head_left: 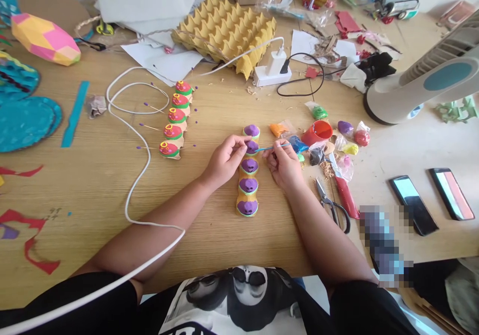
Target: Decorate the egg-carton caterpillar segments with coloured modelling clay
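Observation:
A caterpillar made of egg-carton cups with purple clay tops [248, 175] lies on the wooden table [112, 185] in front of me. My left hand [225, 158] is pinched against the second purple cup from the far end. My right hand [283, 164] is closed on a thin blue stick [272, 147], whose tip points at that same cup. A second caterpillar with red and green clay tops [175, 120] lies to the left, with thin purple-tipped pins sticking out of its sides.
Small bags of coloured clay [350, 140] and a red cup [317, 132] lie right of my hands, with scissors [331, 203] and a red knife nearby. Two phones [413, 203] sit further right. A yellow egg tray [224, 28], a charger with white cable [275, 66] and a fan [422, 83] stand behind.

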Tool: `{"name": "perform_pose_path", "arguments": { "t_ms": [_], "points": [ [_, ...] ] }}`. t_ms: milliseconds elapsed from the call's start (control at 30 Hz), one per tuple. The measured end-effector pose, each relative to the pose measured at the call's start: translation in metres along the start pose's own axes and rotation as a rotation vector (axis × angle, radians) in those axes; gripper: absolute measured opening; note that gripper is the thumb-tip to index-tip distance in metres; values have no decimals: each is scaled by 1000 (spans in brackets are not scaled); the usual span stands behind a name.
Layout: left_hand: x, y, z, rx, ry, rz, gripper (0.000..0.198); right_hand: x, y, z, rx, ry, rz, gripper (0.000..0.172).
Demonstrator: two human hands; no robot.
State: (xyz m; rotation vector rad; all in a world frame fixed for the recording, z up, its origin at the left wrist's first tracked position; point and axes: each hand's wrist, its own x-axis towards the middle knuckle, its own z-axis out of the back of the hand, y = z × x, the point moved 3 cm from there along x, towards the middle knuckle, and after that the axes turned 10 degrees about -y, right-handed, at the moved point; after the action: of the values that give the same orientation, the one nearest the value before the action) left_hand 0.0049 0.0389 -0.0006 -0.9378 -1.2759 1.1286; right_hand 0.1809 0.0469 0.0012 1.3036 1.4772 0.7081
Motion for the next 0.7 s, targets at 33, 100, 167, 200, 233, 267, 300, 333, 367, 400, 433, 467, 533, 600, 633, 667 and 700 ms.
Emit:
{"name": "perform_pose_path", "arguments": {
  "t_ms": [33,100,167,200,233,267,300,333,367,400,433,467,533,600,633,667,700],
  "points": [
    [0,0,0,2,0,0,26,0,0,-1,-6,2,4,44],
    [0,0,0,2,2,1,25,0,-1,-2,-5,0,8,43],
    [0,0,0,2,3,-2,24,1,-1,-2,-3,-1,7,43],
    [0,-1,0,2,3,-5,25,1,-1,-2,-5,1,4,43],
    [0,-1,0,4,2,-7,25,2,-2,-2,-9,4,0,43],
    [0,-1,0,8,1,-8,25,2,-2,-2,-14,8,-5,43],
    [0,-1,0,12,0,-8,25,3,-2,-2,-17,15,-9,43],
    [0,-1,0,16,-1,-7,26,3,-3,-3,-15,24,-13,43],
    [0,-1,0,18,-1,-6,26,3,-3,-3,-11,34,-17,43],
    [0,-1,0,19,-1,-6,26,3,-3,-3,-5,43,-19,43],
    [0,-1,0,18,-1,-6,26,4,-3,-3,1,49,-21,43],
    [0,-1,0,17,-2,-8,25,4,-3,-3,5,54,-21,43],
    [0,-1,1,23,-9,-12,25,4,-3,-3,1,56,-19,44],
    [0,-1,1,33,-17,-12,26,4,-3,-3,-12,55,-20,44],
    [0,0,1,39,-22,-11,26,4,-3,-3,-18,53,-22,44],
    [0,0,1,42,-26,-9,26,5,-3,-3,-22,52,-25,44],
    [0,1,1,43,-28,-8,27,5,-3,-3,-23,51,-26,44]
  ]
}}
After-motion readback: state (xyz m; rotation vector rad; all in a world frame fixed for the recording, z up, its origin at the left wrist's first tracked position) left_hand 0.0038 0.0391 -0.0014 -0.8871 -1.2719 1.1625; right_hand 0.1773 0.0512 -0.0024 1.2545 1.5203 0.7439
